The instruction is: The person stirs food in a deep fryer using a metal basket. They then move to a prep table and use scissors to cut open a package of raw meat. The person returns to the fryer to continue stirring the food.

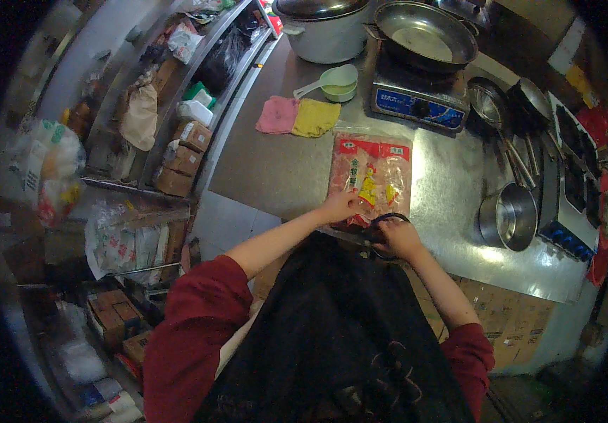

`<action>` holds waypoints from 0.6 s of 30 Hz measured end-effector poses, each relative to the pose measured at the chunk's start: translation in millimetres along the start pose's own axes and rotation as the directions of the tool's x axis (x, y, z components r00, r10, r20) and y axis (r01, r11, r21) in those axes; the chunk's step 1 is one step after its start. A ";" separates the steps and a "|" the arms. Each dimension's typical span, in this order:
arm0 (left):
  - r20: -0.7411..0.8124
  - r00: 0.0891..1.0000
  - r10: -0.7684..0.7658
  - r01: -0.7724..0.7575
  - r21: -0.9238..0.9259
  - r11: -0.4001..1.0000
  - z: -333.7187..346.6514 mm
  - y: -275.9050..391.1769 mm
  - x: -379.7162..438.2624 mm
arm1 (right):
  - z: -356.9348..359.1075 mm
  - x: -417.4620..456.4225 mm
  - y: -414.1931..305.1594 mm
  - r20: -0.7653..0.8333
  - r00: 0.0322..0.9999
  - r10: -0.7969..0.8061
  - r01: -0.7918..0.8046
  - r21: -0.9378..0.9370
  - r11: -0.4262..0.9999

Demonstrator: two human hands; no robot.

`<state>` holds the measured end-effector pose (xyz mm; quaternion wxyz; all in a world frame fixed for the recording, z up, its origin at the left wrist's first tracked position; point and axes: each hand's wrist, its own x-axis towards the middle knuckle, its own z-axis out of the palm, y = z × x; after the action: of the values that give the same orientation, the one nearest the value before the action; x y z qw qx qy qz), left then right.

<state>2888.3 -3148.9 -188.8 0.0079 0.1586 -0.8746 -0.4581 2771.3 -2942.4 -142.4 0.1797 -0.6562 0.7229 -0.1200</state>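
A clear plastic bag of pale pink meat (370,164) with red and yellow print lies flat on the stainless steel table (441,211), close to its front edge. My left hand (340,207) rests on the bag's lower left part, fingers on the plastic. At the bag's lower right corner my right hand (399,238) is closed around the dark handles of what looks like scissors (390,217). The blades are mostly hidden by the hand and the bag's edge.
Behind the bag lie a pink cloth (277,115), a yellow cloth (316,117) and a green ladle (339,76). Farther back stand a lidded pot (328,39) and a wide pan (425,34) on a burner (419,103). At right are a saucepan (508,217) and strainers (486,103); shelves (198,69) line the left.
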 end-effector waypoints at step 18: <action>0.082 0.996 -0.043 0.043 -0.007 0.999 -19.7 -1.2 2.7 | -3.8 4.3 16.6 0.061 0.990 -0.125 0.130 -0.083 0.988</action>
<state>2889.2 -3166.1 -178.7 -0.0372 0.1584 -0.8685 -0.4682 2754.4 -2945.0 -146.2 0.1630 -0.7115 0.6787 -0.0816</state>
